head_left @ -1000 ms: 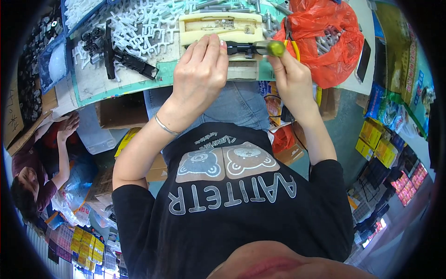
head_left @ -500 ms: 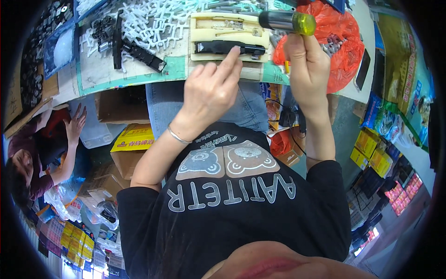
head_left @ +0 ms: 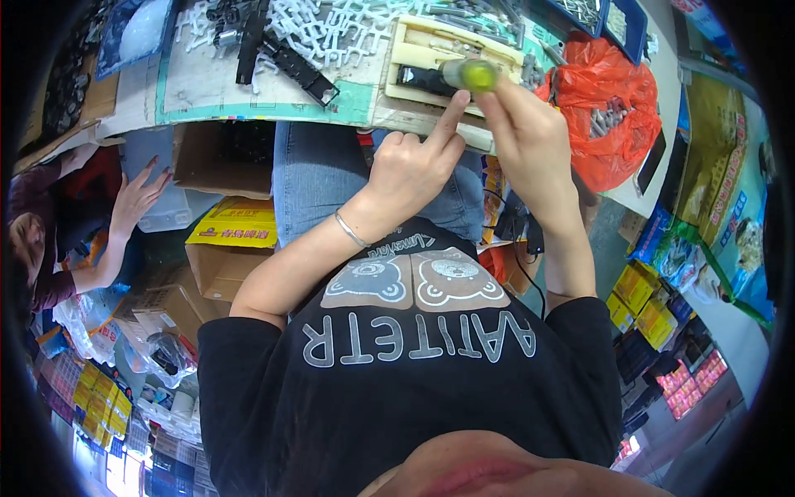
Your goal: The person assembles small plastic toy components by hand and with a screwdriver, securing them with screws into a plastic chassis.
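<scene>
Right hand (head_left: 534, 128) grasps a yellow-ended tool (head_left: 479, 77); left hand (head_left: 411, 170), fingers holding nothing, extends its index beside the black part (head_left: 424, 79) the cream fixture (head_left: 418, 56) seemingly steadies.

Large pale outlined capitals (head_left: 418, 338) run across my black shirt (head_left: 406, 398), smaller script (head_left: 414, 243) beyond its bear print (head_left: 416, 280); printed characters also mark a yellow panel (head_left: 236, 222) on my left and tan packaging (head_left: 700, 174) on my right
</scene>
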A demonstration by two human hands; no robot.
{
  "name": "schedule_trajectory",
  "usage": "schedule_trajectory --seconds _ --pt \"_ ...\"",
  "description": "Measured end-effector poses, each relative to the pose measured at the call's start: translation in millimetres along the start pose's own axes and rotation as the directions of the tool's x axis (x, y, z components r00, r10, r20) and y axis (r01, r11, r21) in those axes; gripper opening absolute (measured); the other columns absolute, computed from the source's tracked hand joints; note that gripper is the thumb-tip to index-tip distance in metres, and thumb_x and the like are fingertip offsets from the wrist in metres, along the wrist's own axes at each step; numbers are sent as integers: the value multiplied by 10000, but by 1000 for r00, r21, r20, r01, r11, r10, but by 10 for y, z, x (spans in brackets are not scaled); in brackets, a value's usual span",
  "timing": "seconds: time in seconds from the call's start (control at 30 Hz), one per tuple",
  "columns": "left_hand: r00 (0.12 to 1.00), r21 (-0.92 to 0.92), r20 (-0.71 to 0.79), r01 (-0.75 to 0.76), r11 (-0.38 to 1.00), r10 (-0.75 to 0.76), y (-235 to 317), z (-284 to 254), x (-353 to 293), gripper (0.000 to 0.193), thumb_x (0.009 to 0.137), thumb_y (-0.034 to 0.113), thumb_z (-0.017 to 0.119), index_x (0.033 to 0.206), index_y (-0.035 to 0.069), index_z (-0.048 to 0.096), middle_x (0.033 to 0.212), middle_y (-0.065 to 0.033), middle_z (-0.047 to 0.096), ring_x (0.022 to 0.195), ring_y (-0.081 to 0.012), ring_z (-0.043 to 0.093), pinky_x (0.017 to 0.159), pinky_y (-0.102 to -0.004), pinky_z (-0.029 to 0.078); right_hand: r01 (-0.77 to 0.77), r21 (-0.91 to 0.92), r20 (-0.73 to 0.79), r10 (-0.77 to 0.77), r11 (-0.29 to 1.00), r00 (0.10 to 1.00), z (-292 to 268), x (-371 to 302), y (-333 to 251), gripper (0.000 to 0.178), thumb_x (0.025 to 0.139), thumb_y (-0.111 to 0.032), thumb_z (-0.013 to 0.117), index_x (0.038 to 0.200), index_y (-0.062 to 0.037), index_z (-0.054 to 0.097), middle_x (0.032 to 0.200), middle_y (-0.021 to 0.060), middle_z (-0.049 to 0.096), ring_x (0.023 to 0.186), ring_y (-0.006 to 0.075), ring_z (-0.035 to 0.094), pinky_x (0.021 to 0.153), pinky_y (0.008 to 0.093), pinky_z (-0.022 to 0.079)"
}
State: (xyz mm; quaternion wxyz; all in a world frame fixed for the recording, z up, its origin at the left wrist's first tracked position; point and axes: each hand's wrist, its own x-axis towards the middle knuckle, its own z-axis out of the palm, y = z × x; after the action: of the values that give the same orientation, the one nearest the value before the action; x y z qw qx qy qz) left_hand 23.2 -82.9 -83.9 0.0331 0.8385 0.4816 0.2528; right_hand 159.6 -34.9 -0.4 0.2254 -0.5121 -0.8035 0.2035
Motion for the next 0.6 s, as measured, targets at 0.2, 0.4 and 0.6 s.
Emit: schedule_trajectory --seconds 0.2,0.4,0.6 --pt "1000 -22 -4 15 1000 -15 -3 72 -63 122 726 144 563 817 107 635 1105 -45 613 459 -131 506 458 -277 401 86 -160 151 -62 983 987 180 79 -13 257 900 -220 562 1114 -86 607 773 142 633 650 306 633 518 398 481" --pt "1000 -53 -5 12 999 -12 -17 60 -38 114 709 139 559 795 93 617 1142 -61 615 467 -130 520 487 -267 422 73 -31 -15 -73 997 997 324 319 49 250 890 -230 572 1088 -83 615 779 147 639 669 327 626 566 407 493" --pt "997 -184 69 39 982 -27 -90 -116 72 176 658 15 585 826 61 606 1192 -76 609 507 -164 568 500 -287 449 -191 17 -172 191 982 966 -91 188 239 291 941 -230 493 1147 -34 554 857 178 652 715 336 638 611 409 486"
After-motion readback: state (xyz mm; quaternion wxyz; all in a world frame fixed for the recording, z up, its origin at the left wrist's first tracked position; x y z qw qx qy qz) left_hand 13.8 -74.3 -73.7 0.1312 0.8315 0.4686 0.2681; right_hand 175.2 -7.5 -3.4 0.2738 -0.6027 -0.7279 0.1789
